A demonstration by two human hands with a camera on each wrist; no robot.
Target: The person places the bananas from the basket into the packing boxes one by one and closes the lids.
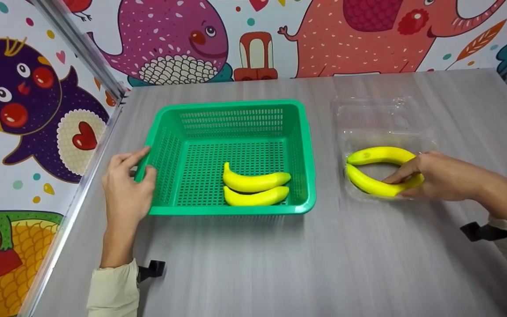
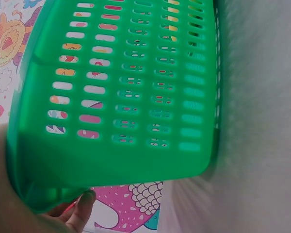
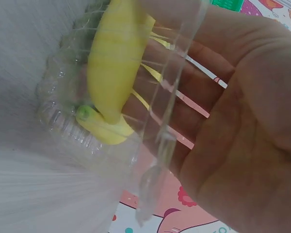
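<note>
Green basket rim [image 1: 231,211] pinched in left hand [image 1: 126,187]; right hand [image 1: 447,175] grips the clear box's [image 1: 374,118] nearer banana [image 1: 371,185].

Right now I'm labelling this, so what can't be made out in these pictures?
Head view: right end of the far banana in the clear container, hidden by the right hand.
Left wrist view: part of the green basket, cut off by the top edge.
Right wrist view: end of one banana, cut off by the top edge.
</note>
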